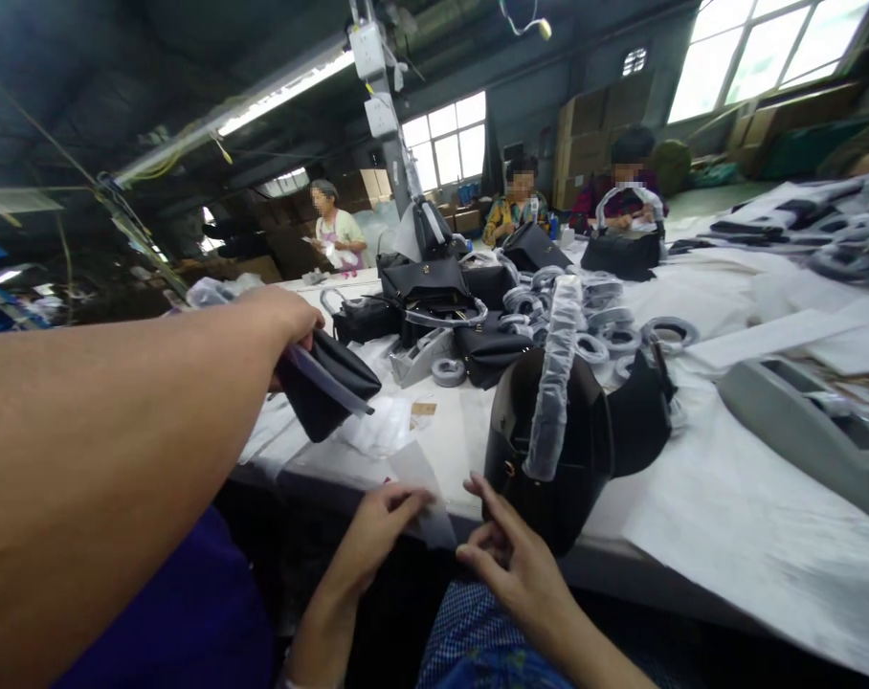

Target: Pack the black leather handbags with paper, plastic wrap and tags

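My left hand (386,528), at the table's front edge, has its thumb and fingers closed on a thin translucent sheet (418,474). To its right, my right hand (510,550) has its fingers apart beside the sheet's lower end, with nothing visible in them. Just beyond my right hand a black handbag (585,431) stands upright, its handle (555,383) wrapped in clear plastic. Small crumpled clear film (381,426) and a brown tag (424,409) lie on the white tabletop (456,450).
From the left, another person's bare arm (140,411) reaches across, its hand holding a black pouch (326,383). Several black bags (431,287) and wrapped rolled straps (599,330) are heaped behind. A grey tape dispenser (808,421) stands right. Three people sit or stand farther back.
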`<state>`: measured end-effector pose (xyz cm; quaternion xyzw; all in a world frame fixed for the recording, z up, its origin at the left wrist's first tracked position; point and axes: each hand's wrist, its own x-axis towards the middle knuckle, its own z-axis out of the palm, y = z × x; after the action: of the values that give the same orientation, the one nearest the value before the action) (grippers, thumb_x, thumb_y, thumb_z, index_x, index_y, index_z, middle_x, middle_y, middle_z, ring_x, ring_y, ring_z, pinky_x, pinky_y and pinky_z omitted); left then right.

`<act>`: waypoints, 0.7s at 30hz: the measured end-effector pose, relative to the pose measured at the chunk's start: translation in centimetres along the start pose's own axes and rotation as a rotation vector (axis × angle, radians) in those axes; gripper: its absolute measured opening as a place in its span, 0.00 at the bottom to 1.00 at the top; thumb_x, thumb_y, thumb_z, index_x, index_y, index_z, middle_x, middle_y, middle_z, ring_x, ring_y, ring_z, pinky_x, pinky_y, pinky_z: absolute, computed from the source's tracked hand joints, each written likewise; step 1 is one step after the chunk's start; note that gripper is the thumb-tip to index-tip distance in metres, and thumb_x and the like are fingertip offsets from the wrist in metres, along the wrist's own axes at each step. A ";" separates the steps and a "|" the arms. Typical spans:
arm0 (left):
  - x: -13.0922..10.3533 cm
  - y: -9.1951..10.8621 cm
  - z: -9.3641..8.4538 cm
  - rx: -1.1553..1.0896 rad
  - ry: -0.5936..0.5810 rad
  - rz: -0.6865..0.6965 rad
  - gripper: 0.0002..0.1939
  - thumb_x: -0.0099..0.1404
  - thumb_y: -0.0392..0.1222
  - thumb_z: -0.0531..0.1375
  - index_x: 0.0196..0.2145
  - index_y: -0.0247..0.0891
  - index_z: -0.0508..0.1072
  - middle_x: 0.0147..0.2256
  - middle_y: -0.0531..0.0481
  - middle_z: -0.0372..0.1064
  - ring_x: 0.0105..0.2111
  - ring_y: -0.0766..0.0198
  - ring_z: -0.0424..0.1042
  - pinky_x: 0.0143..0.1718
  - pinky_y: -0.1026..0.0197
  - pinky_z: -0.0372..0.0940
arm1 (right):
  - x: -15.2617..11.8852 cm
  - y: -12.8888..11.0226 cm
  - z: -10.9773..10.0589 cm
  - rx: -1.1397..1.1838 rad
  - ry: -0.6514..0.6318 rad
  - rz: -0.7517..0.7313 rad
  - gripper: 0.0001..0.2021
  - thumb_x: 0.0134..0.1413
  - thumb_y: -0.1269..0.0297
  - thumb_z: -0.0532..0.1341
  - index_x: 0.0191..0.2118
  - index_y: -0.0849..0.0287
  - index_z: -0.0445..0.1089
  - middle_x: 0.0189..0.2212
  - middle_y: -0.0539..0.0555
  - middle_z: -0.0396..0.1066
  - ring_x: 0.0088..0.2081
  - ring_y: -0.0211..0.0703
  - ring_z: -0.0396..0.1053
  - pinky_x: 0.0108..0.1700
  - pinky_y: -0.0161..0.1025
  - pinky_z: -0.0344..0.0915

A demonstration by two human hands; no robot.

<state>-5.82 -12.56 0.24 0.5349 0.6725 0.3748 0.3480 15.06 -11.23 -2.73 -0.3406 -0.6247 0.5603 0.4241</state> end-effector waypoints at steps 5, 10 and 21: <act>-4.9 0.8 4.0 -0.287 -0.301 -0.033 0.18 0.64 0.53 0.63 0.42 0.35 0.81 0.38 0.45 0.79 0.42 0.52 0.75 0.45 0.58 0.67 | -0.4 -0.3 -0.3 -0.070 0.016 0.064 0.11 0.55 0.60 0.65 0.42 0.59 0.78 0.33 0.53 0.77 0.32 0.42 0.70 0.36 0.35 0.67; -5.4 0.9 5.8 -0.466 -0.138 0.004 0.19 0.61 0.50 0.66 0.48 0.39 0.78 0.45 0.45 0.77 0.45 0.55 0.74 0.50 0.58 0.65 | -2.7 0.6 -0.4 -0.056 0.063 0.119 0.11 0.56 0.57 0.65 0.33 0.60 0.77 0.29 0.52 0.76 0.32 0.43 0.72 0.34 0.34 0.67; -5.2 -1.2 8.0 -0.445 -0.090 -0.076 0.16 0.56 0.52 0.69 0.28 0.35 0.79 0.28 0.48 0.77 0.30 0.62 0.73 0.34 0.64 0.66 | -5.5 2.0 -5.2 -0.467 0.459 -0.099 0.11 0.60 0.60 0.63 0.45 0.57 0.76 0.41 0.54 0.78 0.40 0.47 0.76 0.46 0.40 0.70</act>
<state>1.56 -16.73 -4.31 0.4356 0.5768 0.4763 0.5007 21.93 -13.81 -5.44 -0.5154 -0.6402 0.2892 0.4907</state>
